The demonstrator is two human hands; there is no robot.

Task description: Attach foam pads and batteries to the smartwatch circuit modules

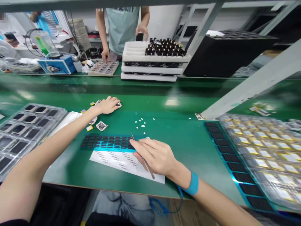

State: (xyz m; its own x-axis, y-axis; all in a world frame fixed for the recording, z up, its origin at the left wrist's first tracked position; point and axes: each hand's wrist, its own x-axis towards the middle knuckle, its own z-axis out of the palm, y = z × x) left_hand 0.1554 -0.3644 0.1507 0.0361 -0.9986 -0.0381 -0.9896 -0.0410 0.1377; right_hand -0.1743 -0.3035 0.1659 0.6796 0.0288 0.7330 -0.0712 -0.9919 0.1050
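My right hand [152,156] is shut on a pair of steel tweezers [142,156], whose tips reach the edge of a sheet of small black pads [105,142] on blue and white backing. My left hand [108,105] lies flat on the green bench mat [185,147], its fingertips over a small white and dark piece [118,104]. Around that hand lie several small foil-backed pieces, one [101,126] near the wrist. Tiny white bits [140,124] are scattered above the sheet. A blue strap [193,183] circles my right wrist.
A clear tray of black pads [28,133] sits at the left, and a tray of yellow and white flat cells [265,150] at the right. Beyond the bench, a co-worker [122,28] touches a small tray [103,68] beside stacked white foam trays [155,58].
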